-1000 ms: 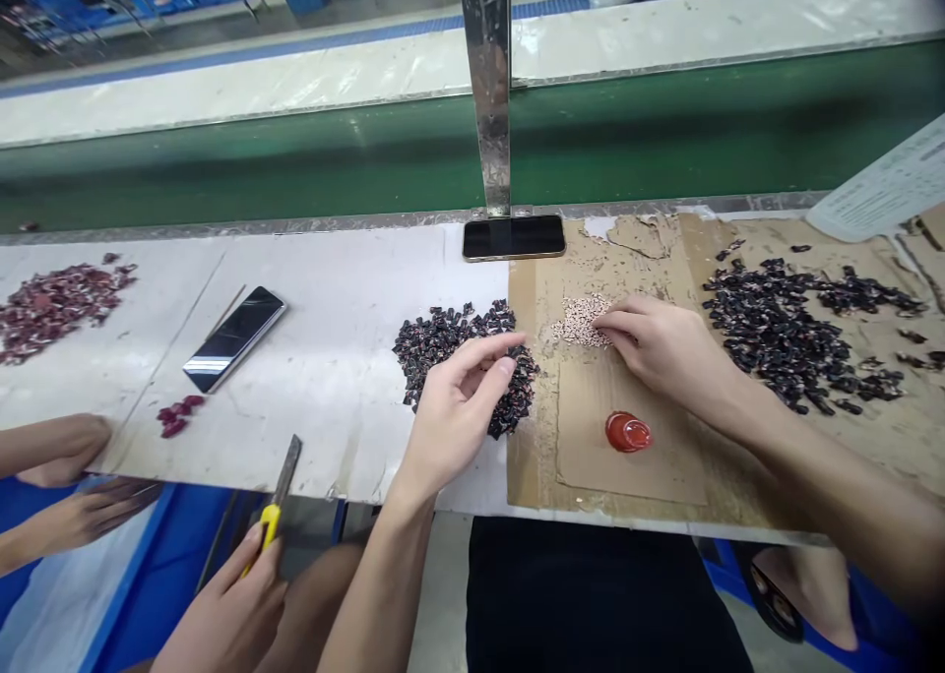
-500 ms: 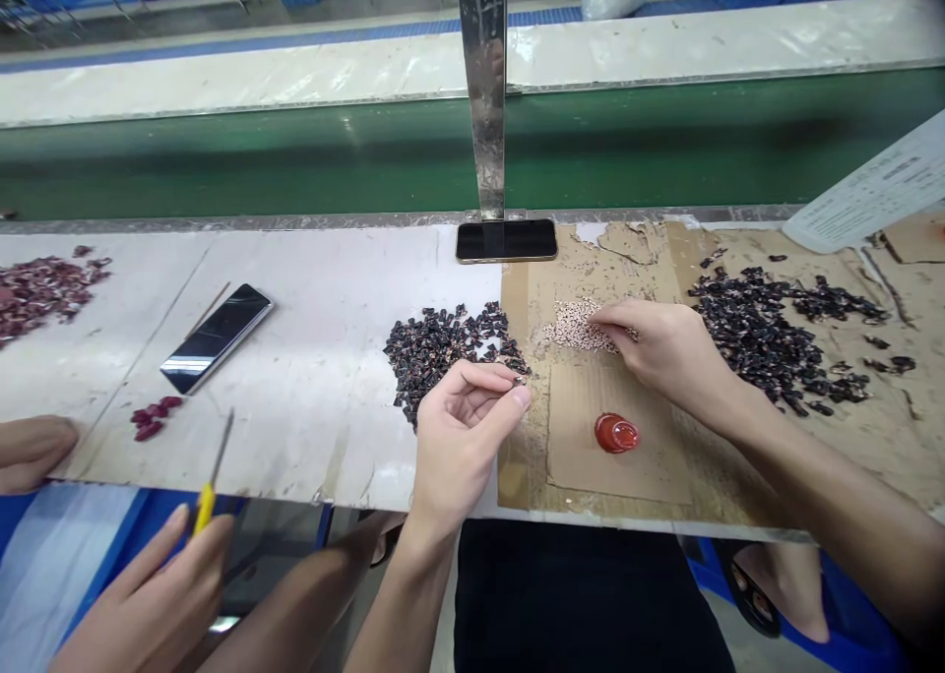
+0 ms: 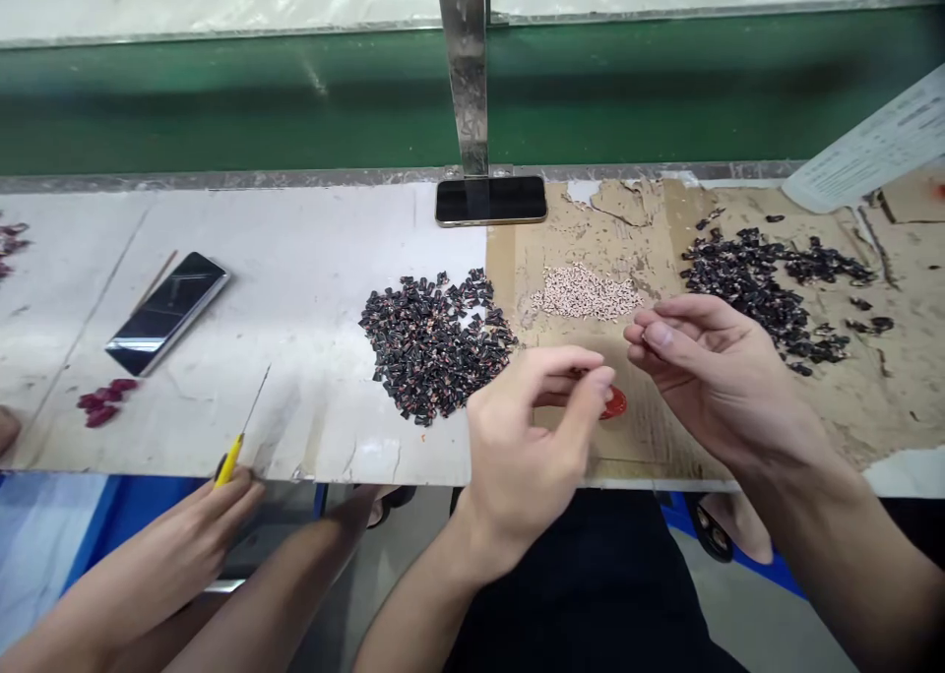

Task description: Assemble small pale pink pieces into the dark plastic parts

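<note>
1. The right hand [image 3: 713,378] has lifted off the pale granules [image 3: 587,292] and is now raised, fingers curled, just right of the left hand.
2. The left hand [image 3: 528,447] has moved from the dark pieces [image 3: 435,348] to just in front of the red cup [image 3: 614,403], mostly hiding it — anything between its fingertips is too small to tell.

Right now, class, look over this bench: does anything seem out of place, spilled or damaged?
Yes. The cardboard on the right is torn and peeling along its far edge. Some stray dark pieces also lie apart from the main pile, as if spilled.

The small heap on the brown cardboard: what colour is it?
Pale pinkish cream, a heap of small pieces; it shows best in the head view.
</note>
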`<state>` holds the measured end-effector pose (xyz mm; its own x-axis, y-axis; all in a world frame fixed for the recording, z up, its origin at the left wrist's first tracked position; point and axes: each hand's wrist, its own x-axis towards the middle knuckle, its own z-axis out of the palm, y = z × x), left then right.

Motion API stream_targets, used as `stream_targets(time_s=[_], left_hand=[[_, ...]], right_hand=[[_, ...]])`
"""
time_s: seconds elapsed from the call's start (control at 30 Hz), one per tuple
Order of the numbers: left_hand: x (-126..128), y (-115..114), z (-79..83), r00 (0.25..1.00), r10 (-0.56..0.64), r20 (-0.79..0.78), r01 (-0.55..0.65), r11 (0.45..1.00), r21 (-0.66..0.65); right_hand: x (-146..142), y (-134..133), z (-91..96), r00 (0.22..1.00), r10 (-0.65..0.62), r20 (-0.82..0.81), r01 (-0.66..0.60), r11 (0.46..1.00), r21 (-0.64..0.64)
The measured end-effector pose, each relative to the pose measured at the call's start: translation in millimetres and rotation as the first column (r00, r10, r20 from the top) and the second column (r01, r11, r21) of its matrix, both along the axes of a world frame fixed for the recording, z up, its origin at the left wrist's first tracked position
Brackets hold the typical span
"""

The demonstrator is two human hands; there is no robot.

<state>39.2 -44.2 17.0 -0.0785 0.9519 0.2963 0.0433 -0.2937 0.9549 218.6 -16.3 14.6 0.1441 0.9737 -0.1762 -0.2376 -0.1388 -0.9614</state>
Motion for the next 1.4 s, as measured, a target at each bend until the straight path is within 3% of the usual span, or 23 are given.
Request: stream_targets(time_s=[0.1, 0.27, 0.43, 0.57, 0.7, 0.83, 0.93, 1.07, 1.3, 1.4], left_hand=[[8, 0, -2.2, 0.985, 0.007, -0.174, 0.028, 0.981, 0.194], [7, 4, -6.5, 0.951, 0.041, -0.305, 0.06, 0.948, 0.313], [4, 3, -9.8, 0.932, 0.093, -0.35, 0.036, 0.938, 0.345], [4, 2, -13.0, 0.916, 0.129, -0.38, 0.029, 0.923, 0.384], [6, 0, -18.6, 0.87, 0.184, -0.457, 0.012, 0.92, 0.393], [7, -2, -21.6, 0.896, 0.183, -0.404, -0.003, 0.914, 0.405], [5, -4, -18.4, 0.932, 0.124, -0.34, 0.013, 0.927, 0.375], [1, -4, -13.3, 0.955, 0.049, -0.294, 0.057, 0.937, 0.344], [2, -4, -13.5, 0.946, 0.096, -0.311, 0.028, 0.928, 0.373], [2, -5, -11.5, 0.96, 0.052, -0.277, 0.037, 0.951, 0.306]], right_hand=[[-8, -10, 3.4, 0.998, 0.011, -0.066, -0.014, 0.999, -0.049], [-17, -16, 3.5, 0.999, -0.007, -0.034, 0.008, 1.0, 0.021], [-21, -25, 5.6, 0.977, -0.09, 0.195, 0.058, 0.984, 0.168], [-29, -35, 11.1, 0.905, -0.166, 0.391, 0.067, 0.965, 0.255], [-36, -41, 11.1, 0.846, -0.214, 0.489, 0.072, 0.953, 0.293], [-31, -38, 7.8, 0.887, -0.195, 0.418, 0.088, 0.961, 0.26], [-24, -31, 3.6, 0.975, -0.079, 0.21, 0.045, 0.986, 0.159], [-20, -25, -1.5, 0.999, -0.03, 0.023, 0.028, 0.996, 0.089], [-26, -32, 2.3, 0.989, -0.1, 0.11, 0.082, 0.984, 0.156], [-26, -32, 5.1, 0.981, -0.121, 0.152, 0.094, 0.98, 0.173]])
